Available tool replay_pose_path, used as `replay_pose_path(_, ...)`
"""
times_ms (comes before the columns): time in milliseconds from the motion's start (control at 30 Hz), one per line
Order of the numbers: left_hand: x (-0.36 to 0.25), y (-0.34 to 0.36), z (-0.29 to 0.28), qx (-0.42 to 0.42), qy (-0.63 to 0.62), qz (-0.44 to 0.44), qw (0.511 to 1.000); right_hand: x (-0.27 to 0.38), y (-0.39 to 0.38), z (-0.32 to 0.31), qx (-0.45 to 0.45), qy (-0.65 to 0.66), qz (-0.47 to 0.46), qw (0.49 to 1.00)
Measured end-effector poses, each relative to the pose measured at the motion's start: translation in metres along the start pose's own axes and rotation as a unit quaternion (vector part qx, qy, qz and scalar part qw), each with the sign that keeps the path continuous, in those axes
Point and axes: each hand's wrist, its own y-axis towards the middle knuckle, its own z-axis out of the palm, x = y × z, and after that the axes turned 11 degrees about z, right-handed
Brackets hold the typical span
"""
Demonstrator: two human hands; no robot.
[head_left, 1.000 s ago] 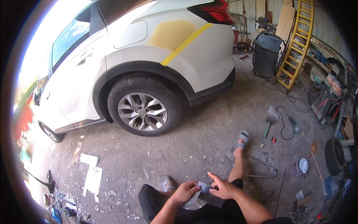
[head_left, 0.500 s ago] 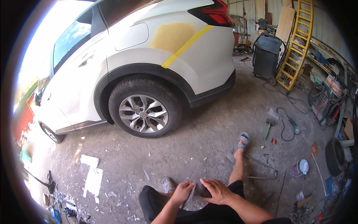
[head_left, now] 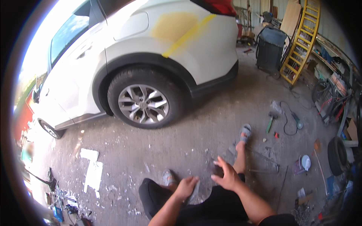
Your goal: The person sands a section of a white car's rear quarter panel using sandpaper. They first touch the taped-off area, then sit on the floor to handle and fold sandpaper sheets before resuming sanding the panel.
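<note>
Low in front of me, my left hand (head_left: 187,188) is closed on the edge of a thin, pale grey sheet (head_left: 195,193) that hangs down between my knees. What the sheet is made of is unclear. My right hand (head_left: 228,176) is raised just to the right of it, thumb and fingers curved around a small dark object (head_left: 215,170) too blurred to name. Ahead stands a white car (head_left: 215,56). On its rear side panel are a yellowish-tan patch (head_left: 174,27) and a slanted strip of yellow tape (head_left: 186,37) beside it.
A hammer (head_left: 270,122) and a corded power tool (head_left: 298,122) lie on the floor to the right. Beyond them are a tub (head_left: 301,165), a loose tyre (head_left: 336,156), a dark wheeled bin (head_left: 270,49) and a yellow ladder (head_left: 301,45). White paper (head_left: 93,175) and scraps lie left.
My right hand has lifted upward and away from my left hand, carrying the dark object. My left hand keeps the sheet. The view has tipped slightly downward.
</note>
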Motion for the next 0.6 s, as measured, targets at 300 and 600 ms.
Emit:
replay_pose_path(300, -0.004, 0.011, -0.009, -0.151, -0.289, -0.146, 0.934, -0.008, -0.005, 0.009, 0.181, 0.678, 0.212, 0.68)
replay_pose_path(600, -0.016, 0.011, 0.005, -0.164, -0.465, -0.042, 0.869, 0.007, -0.011, 0.023, 0.153, 0.556, 0.198, 0.792)
